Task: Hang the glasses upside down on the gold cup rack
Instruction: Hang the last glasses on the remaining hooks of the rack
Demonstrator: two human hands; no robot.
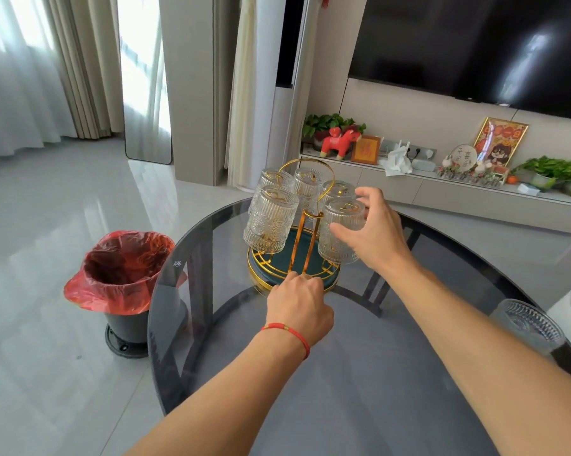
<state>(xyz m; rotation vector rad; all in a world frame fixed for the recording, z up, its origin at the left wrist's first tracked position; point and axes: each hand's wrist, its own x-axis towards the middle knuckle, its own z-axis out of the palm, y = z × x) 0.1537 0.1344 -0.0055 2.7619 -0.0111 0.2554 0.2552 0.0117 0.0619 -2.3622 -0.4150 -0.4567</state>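
The gold cup rack (305,225) stands on the far half of the round glass counter (360,390), at about twelve o'clock from you, and five ribbed glasses already hang on it mouth-down. The one at the rack's three o'clock side, the near-right glass (338,235), is the one in hand: your right hand (376,232) curls around its upturned base, fingers and thumb closed lightly on the wall, so the grip has hold of it as it sits over its prong. Your left hand (299,304) is at the rack's six o'clock edge, fingers closed on the gold rim of the tray to steady it. I judge this step to be the seating of that glass, nearly done. One last glass (529,324) stands upright on the counter at your four o'clock, well apart from the rack. The next move calls for you to let go gently once the glass hangs true, then reach for the last one, turn it over and find the free prong, which I cannot make out from here. A lined bin (126,274) sits on the floor at nine o'clock.
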